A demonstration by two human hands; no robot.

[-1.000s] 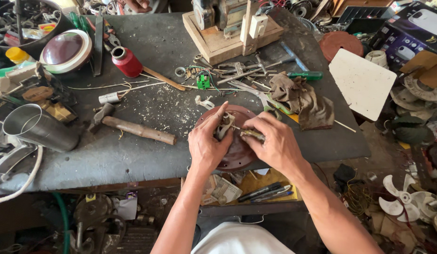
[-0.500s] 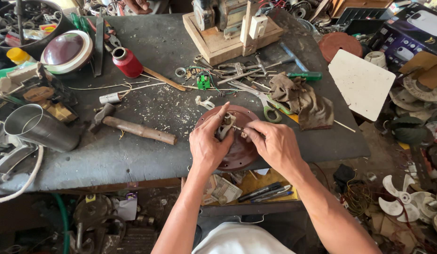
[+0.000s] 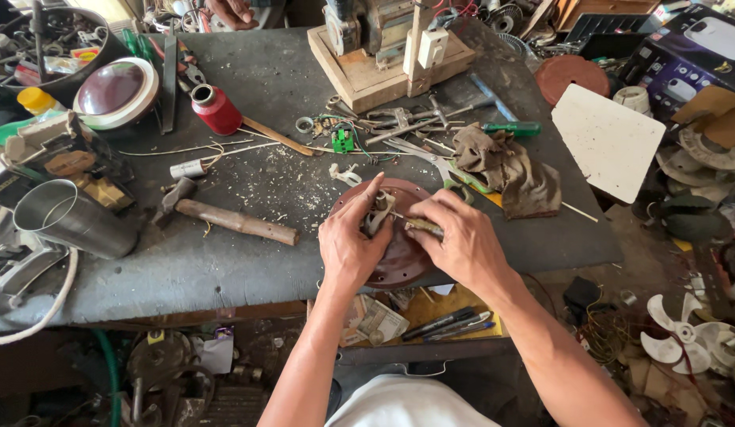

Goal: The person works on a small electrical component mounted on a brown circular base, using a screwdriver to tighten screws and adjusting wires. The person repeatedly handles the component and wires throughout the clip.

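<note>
A round reddish-brown metal plate (image 3: 403, 261) lies at the front edge of the grey workbench (image 3: 225, 269). My left hand (image 3: 353, 243) rests on the plate and pinches a small grey metal fitting (image 3: 377, 213) at its middle. My right hand (image 3: 462, 241) grips a thin tool with a yellowish handle (image 3: 424, 227), its tip pointed at that fitting. Both hands sit close together over the plate and hide much of it.
A hammer (image 3: 229, 219) lies left of the plate, a crumpled brown rag (image 3: 510, 166) to the right. A red thread spool (image 3: 215, 109), pliers and loose tools (image 3: 407, 126), a wooden-based device (image 3: 391, 47) and a metal cylinder (image 3: 71, 217) crowd the bench. A white board (image 3: 608, 142) overhangs the right edge.
My right hand has drawn back slightly to the right, and the tool tip now meets the fitting. My left fingers have shifted their hold on the fitting. The plate stays put.
</note>
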